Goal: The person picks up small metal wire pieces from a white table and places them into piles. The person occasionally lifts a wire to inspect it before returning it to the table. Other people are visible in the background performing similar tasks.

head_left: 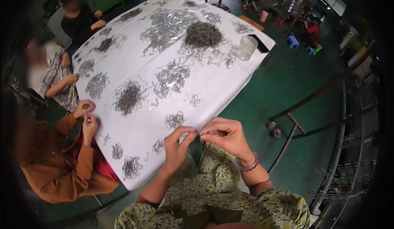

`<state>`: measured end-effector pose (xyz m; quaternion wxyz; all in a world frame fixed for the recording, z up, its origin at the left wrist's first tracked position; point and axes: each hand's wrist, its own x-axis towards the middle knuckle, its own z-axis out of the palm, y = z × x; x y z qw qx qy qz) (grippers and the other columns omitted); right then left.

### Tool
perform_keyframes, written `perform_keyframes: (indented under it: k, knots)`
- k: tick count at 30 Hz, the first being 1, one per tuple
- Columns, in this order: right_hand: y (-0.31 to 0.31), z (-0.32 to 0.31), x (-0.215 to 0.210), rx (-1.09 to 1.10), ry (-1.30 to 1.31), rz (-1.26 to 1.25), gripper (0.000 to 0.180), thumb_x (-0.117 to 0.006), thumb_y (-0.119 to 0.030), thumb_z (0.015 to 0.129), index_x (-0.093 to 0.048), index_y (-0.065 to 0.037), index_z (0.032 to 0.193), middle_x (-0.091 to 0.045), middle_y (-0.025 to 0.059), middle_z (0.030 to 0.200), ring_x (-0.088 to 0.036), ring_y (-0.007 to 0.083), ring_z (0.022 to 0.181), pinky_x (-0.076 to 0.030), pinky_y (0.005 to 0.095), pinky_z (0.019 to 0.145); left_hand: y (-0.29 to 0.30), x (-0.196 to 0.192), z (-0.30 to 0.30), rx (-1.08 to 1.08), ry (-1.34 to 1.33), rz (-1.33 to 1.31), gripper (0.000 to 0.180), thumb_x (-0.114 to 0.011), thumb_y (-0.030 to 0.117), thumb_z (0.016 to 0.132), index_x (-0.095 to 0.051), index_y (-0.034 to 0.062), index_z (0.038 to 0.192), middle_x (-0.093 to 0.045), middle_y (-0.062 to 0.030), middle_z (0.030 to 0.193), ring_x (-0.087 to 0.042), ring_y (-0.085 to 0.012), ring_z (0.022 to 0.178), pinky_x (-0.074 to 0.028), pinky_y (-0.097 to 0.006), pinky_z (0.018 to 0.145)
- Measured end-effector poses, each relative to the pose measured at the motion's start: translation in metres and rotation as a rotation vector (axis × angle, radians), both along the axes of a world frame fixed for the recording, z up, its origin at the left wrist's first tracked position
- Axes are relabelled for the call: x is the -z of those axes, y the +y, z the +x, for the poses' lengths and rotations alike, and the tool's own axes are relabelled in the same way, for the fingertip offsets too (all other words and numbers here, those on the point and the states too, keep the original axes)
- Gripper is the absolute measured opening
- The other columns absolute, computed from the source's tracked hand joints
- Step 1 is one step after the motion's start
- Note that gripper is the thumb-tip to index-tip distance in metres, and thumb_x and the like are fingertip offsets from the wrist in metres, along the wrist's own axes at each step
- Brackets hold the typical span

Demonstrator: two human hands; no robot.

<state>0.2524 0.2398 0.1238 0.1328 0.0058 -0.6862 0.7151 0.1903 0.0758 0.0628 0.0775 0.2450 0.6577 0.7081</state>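
Observation:
My left hand point(177, 146) and my right hand point(226, 135) meet above my lap, just off the near edge of the white-covered table point(160, 122). Thumb and forefinger are pinched on each hand, fingertips almost touching. Whatever sits between them is too small to make out. Closest to my left hand lie a small heap of bent wire pieces point(175, 120) and a smaller one point(158, 146) by the wrist. Farther in, a pile of short, shiny metal pieces point(172, 79) is spread out beside a dark wire pile point(129, 97).
A large dark wire heap point(203, 35) and a translucent plastic container point(247, 47) occupy the table's far right. A co-worker in a brown sleeve point(84, 163) works at the left edge, with several others beyond. Metal bars point(316, 95) stand over the green floor on my right.

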Motion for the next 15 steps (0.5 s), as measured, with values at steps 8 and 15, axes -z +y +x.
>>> perform_keyframes:
  k: [8,15]
  knots:
    - [-0.016,0.006,0.01,0.135,0.084,-0.004,0.013,-0.07,0.011,0.075,-0.069,0.005,0.087,-0.064,0.0095,0.081,-0.06,0.0108,0.067,-0.048,0.0199,0.056,-0.003,-0.009,0.005,0.051,0.09,-0.017,0.01,-0.067,0.002,0.084,-0.066,-0.0011,0.092,-0.068,-0.0063,0.088,-0.063,-0.0118,0.081,-0.05,-0.025,0.071]
    - [-0.017,-0.001,0.017,0.098,0.023,0.051,0.014,-0.071,0.012,0.074,-0.069,0.005,0.086,-0.065,0.0103,0.083,-0.058,0.0095,0.067,-0.047,0.0205,0.058,-0.012,0.004,-0.001,0.082,0.164,-0.106,0.016,-0.069,0.008,0.083,-0.066,0.0005,0.097,-0.068,-0.0068,0.09,-0.063,-0.0139,0.084,-0.05,-0.027,0.074]
